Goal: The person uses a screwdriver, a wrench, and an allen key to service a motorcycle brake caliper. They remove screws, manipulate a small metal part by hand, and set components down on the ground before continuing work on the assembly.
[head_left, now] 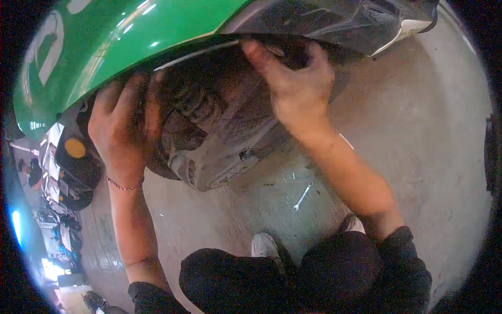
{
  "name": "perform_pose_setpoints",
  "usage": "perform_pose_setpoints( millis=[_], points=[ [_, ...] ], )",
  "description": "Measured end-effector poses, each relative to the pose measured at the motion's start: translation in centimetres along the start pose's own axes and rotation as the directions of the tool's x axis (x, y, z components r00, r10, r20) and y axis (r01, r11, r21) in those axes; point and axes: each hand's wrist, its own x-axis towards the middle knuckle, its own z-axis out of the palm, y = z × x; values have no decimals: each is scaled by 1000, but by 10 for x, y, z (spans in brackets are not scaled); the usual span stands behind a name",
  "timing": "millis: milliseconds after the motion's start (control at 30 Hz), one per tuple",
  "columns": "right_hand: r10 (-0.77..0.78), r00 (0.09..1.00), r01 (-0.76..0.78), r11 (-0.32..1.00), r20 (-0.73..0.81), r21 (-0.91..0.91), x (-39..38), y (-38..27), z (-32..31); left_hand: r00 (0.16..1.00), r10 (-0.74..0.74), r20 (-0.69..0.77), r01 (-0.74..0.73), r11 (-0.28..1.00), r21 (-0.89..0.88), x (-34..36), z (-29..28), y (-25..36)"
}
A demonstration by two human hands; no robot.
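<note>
My left hand (120, 118) reaches up beneath the curved edge of a green body panel (141, 36) of a vehicle. Its fingers are stretched out and spread, with motion blur and shadow around the tips. My right hand (300, 86) is raised under the dark plastic trim (324, 26) that joins the panel. Two of its digits stand wide apart, their tips close to the trim's lower edge. Nothing clearly shows between them. Between my hands, in shadow, sits a coiled spring (201, 107) above a dusty dark cover (225, 152).
A combination wrench (303, 197) lies on the concrete floor (219, 220), beside a small thin metal piece (300, 177). My shoes (265, 246) are close to the wrench. More vehicles and clutter (63, 225) line the left side.
</note>
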Motion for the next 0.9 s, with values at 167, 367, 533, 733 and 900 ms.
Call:
perform_pose_setpoints(
  millis=[167,367,533,733,900],
  points=[
    [85,957,-155,958,279,240,6,10,-10,990,18,138,-26,998,53,-3,-2,-6],
    [137,965,-194,946,225,258,-2,24,-19,983,97,153,-94,995,-26,-7,3,-1],
    [192,945,-299,837,264,458,-2,13,-17,991,105,81,-101,994,-46,-7,5,2],
    [144,955,-190,968,259,161,3,12,-15,997,71,13,-69,990,-123,-14,12,-4],
    [165,947,-223,955,274,196,6,3,-15,992,4,125,1,999,-38,-13,4,-4]
  ],
)
